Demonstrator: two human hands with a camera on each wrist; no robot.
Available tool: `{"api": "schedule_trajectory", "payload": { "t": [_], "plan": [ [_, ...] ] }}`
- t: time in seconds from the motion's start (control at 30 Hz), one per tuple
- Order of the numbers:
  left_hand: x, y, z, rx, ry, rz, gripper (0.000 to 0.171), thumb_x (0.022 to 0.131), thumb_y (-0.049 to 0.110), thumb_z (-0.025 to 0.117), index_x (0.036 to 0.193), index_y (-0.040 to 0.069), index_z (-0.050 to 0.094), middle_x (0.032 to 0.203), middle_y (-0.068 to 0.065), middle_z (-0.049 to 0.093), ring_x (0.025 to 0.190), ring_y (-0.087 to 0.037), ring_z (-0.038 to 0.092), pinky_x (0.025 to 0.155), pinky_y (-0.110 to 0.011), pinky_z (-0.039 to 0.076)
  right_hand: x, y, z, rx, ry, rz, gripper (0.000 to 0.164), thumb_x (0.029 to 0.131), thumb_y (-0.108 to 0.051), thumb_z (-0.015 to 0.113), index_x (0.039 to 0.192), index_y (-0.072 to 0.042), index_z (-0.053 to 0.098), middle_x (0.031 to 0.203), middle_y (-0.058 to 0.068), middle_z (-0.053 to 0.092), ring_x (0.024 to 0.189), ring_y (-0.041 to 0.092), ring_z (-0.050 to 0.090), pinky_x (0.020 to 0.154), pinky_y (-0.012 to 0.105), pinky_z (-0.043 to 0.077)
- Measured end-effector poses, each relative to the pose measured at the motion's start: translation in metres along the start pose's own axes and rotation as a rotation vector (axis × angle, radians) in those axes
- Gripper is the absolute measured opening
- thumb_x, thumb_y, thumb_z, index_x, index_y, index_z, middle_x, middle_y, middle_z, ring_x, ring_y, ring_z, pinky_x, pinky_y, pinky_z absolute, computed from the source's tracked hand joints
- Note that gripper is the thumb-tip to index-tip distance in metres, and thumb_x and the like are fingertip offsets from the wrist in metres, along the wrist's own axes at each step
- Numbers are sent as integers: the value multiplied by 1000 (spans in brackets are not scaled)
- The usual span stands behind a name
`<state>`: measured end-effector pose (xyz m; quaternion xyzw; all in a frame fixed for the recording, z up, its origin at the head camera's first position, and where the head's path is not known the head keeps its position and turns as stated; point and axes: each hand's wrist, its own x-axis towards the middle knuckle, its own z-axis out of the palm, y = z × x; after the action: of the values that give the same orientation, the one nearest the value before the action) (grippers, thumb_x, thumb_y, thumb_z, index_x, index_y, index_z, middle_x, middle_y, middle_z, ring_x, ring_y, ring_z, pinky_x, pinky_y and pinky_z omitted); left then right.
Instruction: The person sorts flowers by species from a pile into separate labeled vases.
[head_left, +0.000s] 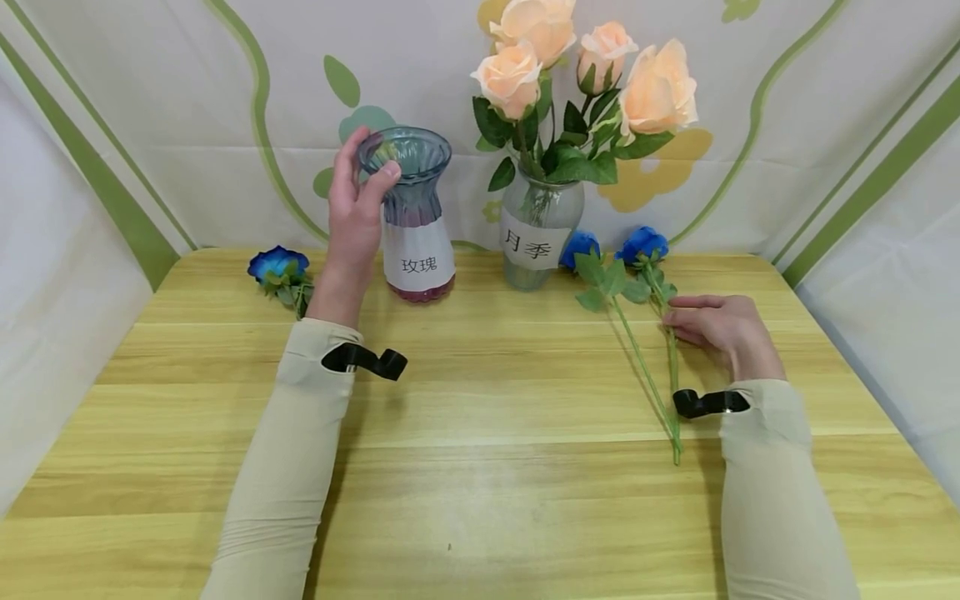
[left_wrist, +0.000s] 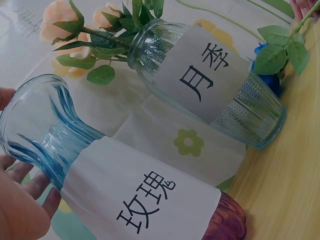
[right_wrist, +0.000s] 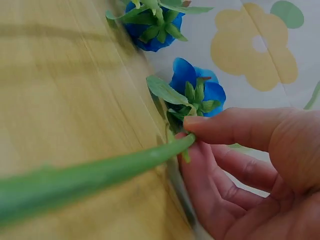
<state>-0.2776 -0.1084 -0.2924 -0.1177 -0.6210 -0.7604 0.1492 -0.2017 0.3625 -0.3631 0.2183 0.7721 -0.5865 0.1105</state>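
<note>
My left hand [head_left: 356,200] grips the blue-tinted glass vase [head_left: 412,196] by its flared neck, thumb at the rim. This vase has a white paper label [left_wrist: 150,192] with black characters and a purplish base. In the right wrist view, my right hand [right_wrist: 250,165] pinches the green stem of a blue rose [right_wrist: 197,90] between thumb and forefinger, just below its flower. A second blue rose [head_left: 581,248] lies to the left of it, and the two stems cross near their lower ends.
A clear glass vase [head_left: 525,279] with several peach roses [head_left: 510,81] stands at the back middle, bearing its own label. Another blue rose [head_left: 277,265] lies at the back left, partly behind my left forearm. A patterned cloth [head_left: 292,100] backs the wooden table [head_left: 487,467].
</note>
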Motion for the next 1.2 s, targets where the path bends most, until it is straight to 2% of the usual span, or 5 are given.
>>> {"api": "schedule_trajectory", "payload": {
  "t": [0.27, 0.53, 0.7, 0.83, 1.2],
  "plan": [
    [1, 0, -1, 2, 2, 5, 70, 100, 24, 62, 165, 17, 35, 171, 1, 36, 152, -12, 38, 125, -25, 31, -7, -8, -6, -56, 1, -35, 52, 90, -28, 87, 140, -22, 71, 90, -27, 76, 89, -9, 73, 85, 15, 59],
    [1, 2, -3, 5, 8, 2, 70, 100, 24, 62, 165, 17, 35, 171, 1, 35, 152, -11, 38, 126, -25, 31, -16, -23, -9, -51, 34, -45, 46, 89, -40, 87, 133, -35, 75, 93, -32, 72, 91, -11, 72, 134, 48, 18],
    [0, 3, -4, 10, 15, 5, 70, 100, 24, 61, 165, 17, 35, 173, 1, 34, 153, -9, 36, 127, -25, 30, -21, -32, -6, 85, 96, -134, 25, 88, -27, 88, 112, -32, 84, 91, -23, 77, 86, -3, 76, 108, 27, 56],
    [0, 2, -5, 12, 15, 6, 70, 100, 24, 61, 165, 17, 35, 173, 1, 32, 154, -8, 34, 128, -26, 29, -24, -37, -5, 265, 131, -224, 18, 86, -12, 88, 100, -21, 87, 85, -11, 80, 78, 5, 78, 72, 19, 62],
    [1, -1, -1, 20, 8, 9, 71, 100, 23, 63, 165, 15, 35, 172, -1, 34, 154, -12, 35, 127, -30, 31, -35, -37, -14, 323, 118, -270, 34, 85, -7, 88, 117, -20, 83, 87, -11, 82, 83, 3, 78, 77, 15, 61]
  ]
}}
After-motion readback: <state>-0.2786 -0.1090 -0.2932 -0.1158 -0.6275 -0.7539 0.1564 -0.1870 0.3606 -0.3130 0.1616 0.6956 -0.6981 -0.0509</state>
